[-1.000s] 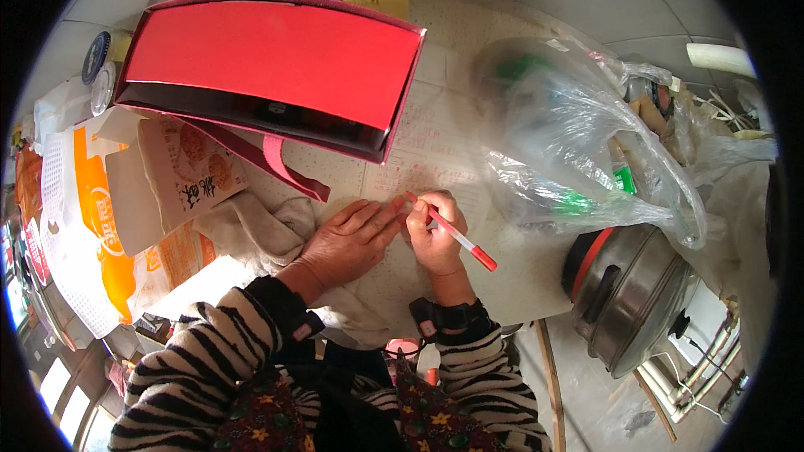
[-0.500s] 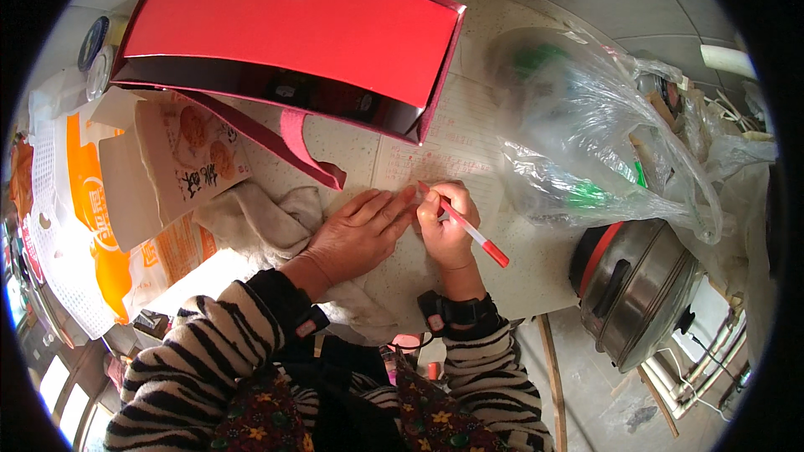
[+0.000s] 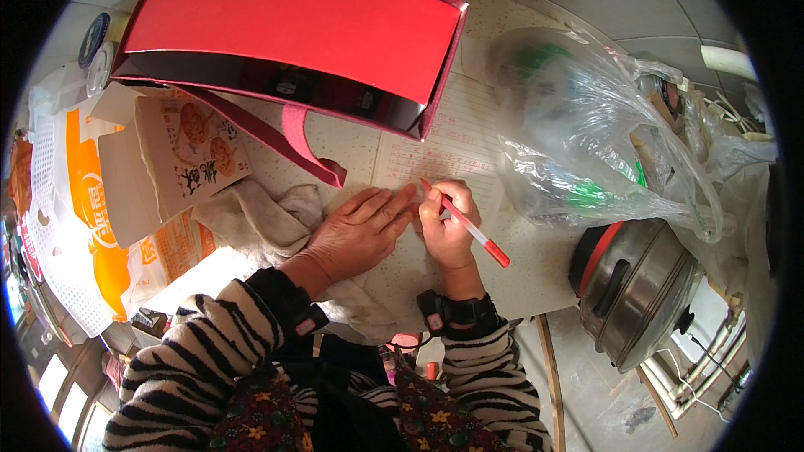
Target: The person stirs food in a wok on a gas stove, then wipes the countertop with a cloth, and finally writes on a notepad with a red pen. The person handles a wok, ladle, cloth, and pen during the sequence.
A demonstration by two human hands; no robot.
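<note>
A red-capped pen [image 3: 469, 228] with a clear barrel is pinched in my right hand [image 3: 446, 230], its tip on a lined sheet of paper [image 3: 465, 109] that carries rows of red handwriting. My left hand [image 3: 356, 233] lies flat, palm down, its fingers stretched toward the pen and over the lower left part of the sheet. The fingertips of the left hand are close to the right hand's fingers. Beneath my left wrist is a crumpled grey-white cloth [image 3: 272, 222] on the speckled tabletop.
A large red box [image 3: 289, 17] with a dark red strap [image 3: 297, 151] stands beyond my hands. To the left are an opened carton [image 3: 180, 151] and an orange-white bag [image 3: 92, 209]. A clear plastic bag [image 3: 578, 142] lies right, above a round metal electric pan [image 3: 636, 293].
The pen tip and right hand have shifted very slightly on the paper. My left hand stays in place.
</note>
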